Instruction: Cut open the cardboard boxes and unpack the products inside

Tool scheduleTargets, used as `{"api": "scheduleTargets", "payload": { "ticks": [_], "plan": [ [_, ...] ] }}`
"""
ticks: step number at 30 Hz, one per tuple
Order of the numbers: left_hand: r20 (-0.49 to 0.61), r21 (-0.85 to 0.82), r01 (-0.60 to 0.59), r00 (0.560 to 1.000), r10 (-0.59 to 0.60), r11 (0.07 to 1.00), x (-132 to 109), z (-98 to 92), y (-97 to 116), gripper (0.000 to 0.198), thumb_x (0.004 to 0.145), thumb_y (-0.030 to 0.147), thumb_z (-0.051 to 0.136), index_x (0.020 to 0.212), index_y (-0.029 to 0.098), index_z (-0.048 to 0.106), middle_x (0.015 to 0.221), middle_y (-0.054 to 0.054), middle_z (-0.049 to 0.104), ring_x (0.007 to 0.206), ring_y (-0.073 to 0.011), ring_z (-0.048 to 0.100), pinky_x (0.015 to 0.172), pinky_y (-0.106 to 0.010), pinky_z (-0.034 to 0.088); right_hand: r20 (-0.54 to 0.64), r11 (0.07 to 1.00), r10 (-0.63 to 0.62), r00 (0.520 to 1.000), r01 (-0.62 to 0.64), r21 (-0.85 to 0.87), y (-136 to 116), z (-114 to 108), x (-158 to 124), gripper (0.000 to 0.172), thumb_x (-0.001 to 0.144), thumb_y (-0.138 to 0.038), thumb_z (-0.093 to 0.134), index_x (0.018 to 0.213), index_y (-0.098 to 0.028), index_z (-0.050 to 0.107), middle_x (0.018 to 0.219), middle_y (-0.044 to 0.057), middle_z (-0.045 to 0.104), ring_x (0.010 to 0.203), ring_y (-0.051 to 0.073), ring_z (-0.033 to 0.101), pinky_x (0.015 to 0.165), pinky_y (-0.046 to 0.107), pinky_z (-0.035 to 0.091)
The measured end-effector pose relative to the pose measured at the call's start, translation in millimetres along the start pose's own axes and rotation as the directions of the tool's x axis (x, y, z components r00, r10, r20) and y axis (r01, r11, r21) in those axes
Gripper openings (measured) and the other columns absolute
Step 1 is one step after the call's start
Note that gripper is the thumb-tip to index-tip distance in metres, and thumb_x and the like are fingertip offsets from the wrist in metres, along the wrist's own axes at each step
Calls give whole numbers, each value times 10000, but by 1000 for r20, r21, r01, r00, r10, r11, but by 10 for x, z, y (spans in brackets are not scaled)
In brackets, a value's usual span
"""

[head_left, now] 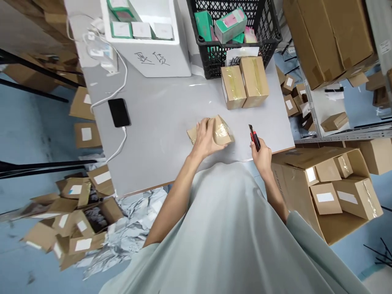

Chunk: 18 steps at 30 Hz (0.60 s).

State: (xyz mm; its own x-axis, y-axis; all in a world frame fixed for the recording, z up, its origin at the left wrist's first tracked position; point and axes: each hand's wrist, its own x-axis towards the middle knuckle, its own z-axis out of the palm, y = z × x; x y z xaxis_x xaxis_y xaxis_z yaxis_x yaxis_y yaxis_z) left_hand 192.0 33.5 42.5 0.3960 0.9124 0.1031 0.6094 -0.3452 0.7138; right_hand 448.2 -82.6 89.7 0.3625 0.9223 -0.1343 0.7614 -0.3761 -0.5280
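A small cardboard box with shiny clear tape rests near the table's front edge, a flap sticking out on its left. My left hand is closed around it, thumb on the near side and fingers over the top. To the right, my right hand grips a red and black box cutter, its tip pointing away from me over the table. Behind the box stand two taped cardboard boxes, side by side against the black crate. What is inside the held box cannot be seen.
A black plastic crate and a white foam box, both with green-and-white cartons, stand at the back. A phone and white cable lie left. A large open carton of boxes is at right; opened boxes and crumpled paper lie lower left.
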Motion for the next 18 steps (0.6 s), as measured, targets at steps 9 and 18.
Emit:
{"api": "scheduleTargets", "payload": {
  "ticks": [9, 18],
  "plan": [
    [45, -88, 264, 964, -261, 961, -1122, -712, -807, 1486, 662, 381, 1068, 1853, 296, 183, 1897, -194, 233, 1756, -475, 255, 1416, -633, 331, 362, 745, 37, 931, -267, 611, 117, 1181, 568, 633, 885, -827, 665, 1134, -254, 567, 1256, 118, 739, 1128, 256, 751, 661, 325, 721],
    [-25, -536, 376, 888, -459, 756, -1580, -266, -1180, 1101, 741, 275, 933, 1745, 360, 489, 1669, -142, 525, 1460, -383, 670, 1122, -542, 674, 268, 824, -89, 959, -80, 561, -84, 1188, 366, 599, 890, -814, 677, 1066, -246, 605, 943, 2, 594, 843, 203, 657, 682, 384, 743]
  ]
}}
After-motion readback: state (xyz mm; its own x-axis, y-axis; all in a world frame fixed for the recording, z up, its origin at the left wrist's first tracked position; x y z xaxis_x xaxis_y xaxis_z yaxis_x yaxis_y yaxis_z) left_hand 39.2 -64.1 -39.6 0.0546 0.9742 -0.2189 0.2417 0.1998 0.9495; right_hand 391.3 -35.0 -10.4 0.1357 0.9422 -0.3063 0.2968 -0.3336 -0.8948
